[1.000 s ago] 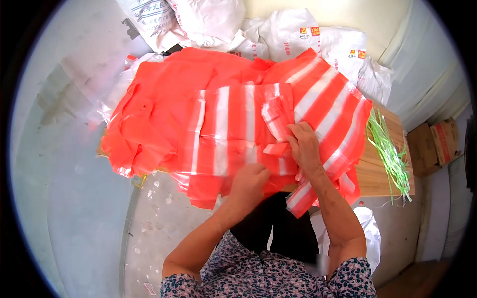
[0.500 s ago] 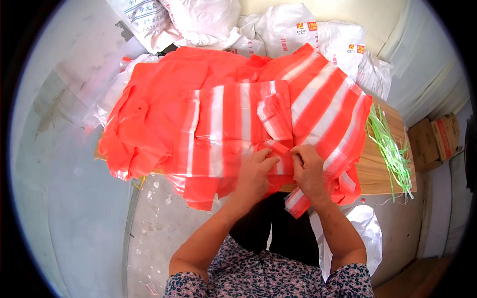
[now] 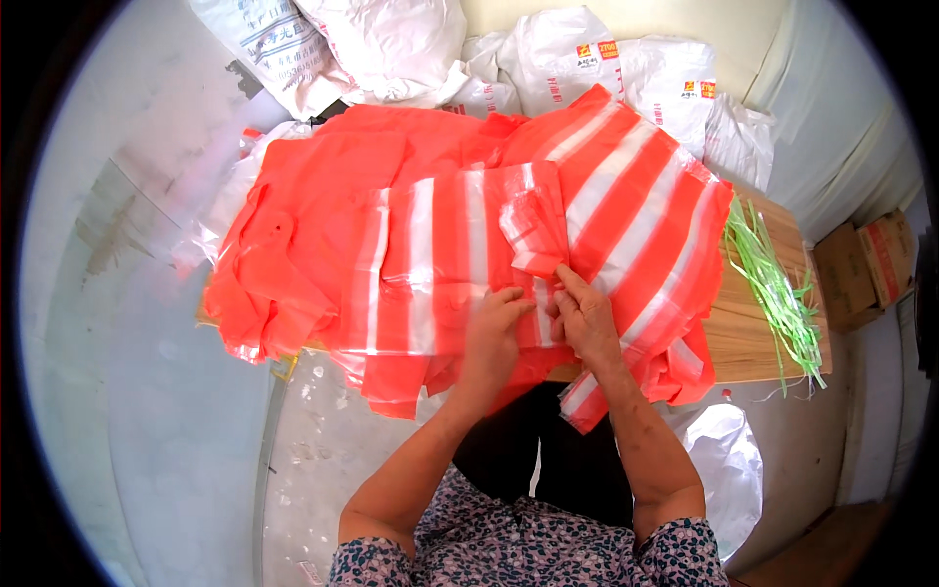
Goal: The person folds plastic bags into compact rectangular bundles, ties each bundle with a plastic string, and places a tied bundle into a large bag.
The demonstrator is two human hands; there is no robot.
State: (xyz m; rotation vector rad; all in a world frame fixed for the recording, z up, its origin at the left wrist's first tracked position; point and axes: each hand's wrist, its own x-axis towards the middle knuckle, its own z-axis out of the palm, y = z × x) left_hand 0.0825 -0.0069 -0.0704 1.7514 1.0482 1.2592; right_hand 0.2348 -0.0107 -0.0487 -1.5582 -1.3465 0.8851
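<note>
A heap of orange-red plastic bags with white stripes [image 3: 430,254] covers a wooden table [image 3: 753,342]. My left hand [image 3: 492,333] and my right hand [image 3: 584,318] meet at the middle of the heap's near edge. Both pinch the handle strip of one striped bag [image 3: 536,235], whose bunched top rises just above my fingers. A second stack of striped bags [image 3: 646,215] lies to the right, hanging over the table's front edge.
A bundle of green plastic strings [image 3: 773,284] lies on the table's right end. White woven sacks [image 3: 587,68] pile up behind the table. Cardboard boxes [image 3: 866,269] stand at the far right. A white plastic bag [image 3: 724,470] lies on the floor by my right elbow.
My left hand has moved right to join my right hand at the bag's handle. The right hand has slid down toward the near edge, and the handle strip is more bunched.
</note>
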